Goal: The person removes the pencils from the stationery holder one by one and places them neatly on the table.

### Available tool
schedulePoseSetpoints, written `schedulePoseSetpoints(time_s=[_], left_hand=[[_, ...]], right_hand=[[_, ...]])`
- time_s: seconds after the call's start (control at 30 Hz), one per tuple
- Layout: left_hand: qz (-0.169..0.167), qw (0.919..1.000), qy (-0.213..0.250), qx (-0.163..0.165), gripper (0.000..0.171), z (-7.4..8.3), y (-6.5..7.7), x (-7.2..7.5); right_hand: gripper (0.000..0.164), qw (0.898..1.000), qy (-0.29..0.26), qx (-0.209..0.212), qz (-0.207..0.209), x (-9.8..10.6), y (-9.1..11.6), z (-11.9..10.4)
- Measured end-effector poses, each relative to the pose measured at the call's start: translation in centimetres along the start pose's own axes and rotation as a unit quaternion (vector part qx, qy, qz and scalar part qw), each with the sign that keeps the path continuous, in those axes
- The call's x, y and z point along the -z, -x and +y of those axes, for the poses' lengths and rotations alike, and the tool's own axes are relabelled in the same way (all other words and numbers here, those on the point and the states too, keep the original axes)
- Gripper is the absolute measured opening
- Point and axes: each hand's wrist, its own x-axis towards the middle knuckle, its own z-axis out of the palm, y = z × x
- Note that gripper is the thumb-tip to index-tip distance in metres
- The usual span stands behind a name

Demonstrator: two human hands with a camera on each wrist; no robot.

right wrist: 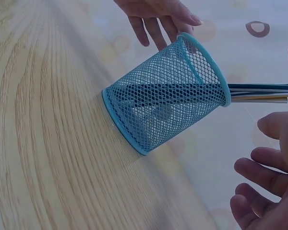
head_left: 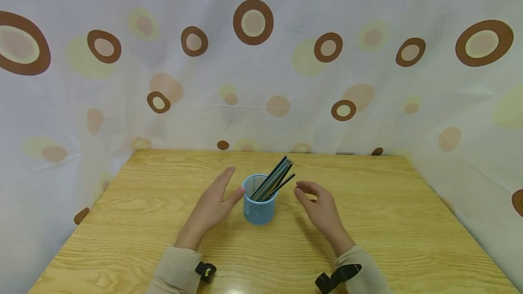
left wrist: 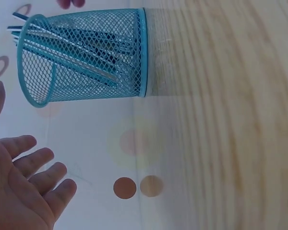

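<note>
A light blue wire-mesh pencil cup (head_left: 259,213) stands upright on the wooden table. Several slim pencil-like sticks (head_left: 274,179), mostly dark with a yellowish one among them, lean out over its right rim. To the left of the cup is my left hand (head_left: 210,208), its fingers spread and its thumb tip right at the rim in the head view. My right hand (head_left: 323,210) hovers on the other side, fingers loosely bent, close to the sticks' upper ends and holding nothing. Through the mesh (right wrist: 168,96), the right wrist view shows the sticks' lower parts inside.
The wood-grain table (head_left: 388,221) reaches back to a pale curtain (head_left: 294,76) printed with brown rings and dots, which also hangs along both sides. Black straps with small devices (head_left: 206,271) sit on both wrists over beige sleeves (head_left: 175,269).
</note>
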Motion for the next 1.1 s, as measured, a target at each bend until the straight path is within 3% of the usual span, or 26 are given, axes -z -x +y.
schedulePoseSetpoints(time_s=[0.37, 0.6, 1.1], left_hand=[[-0.023, 0.9977, 0.060, 0.021, 0.082, 0.5, -0.3, -0.5], [-0.024, 0.9960, 0.080, 0.033, 0.085, 0.8, -0.6, -1.1], [-0.033, 0.9908, 0.131, 0.011, 0.088, 1.1, -0.9, -1.9]], right_hand=[[0.031, 1.000, -0.026, -0.010, -0.002, -0.7, 0.0, -1.3], [0.035, 1.000, -0.031, -0.001, -0.005, -1.3, -0.1, -1.4], [0.025, 0.998, -0.049, 0.027, 0.011, -2.6, -0.4, -1.9]])
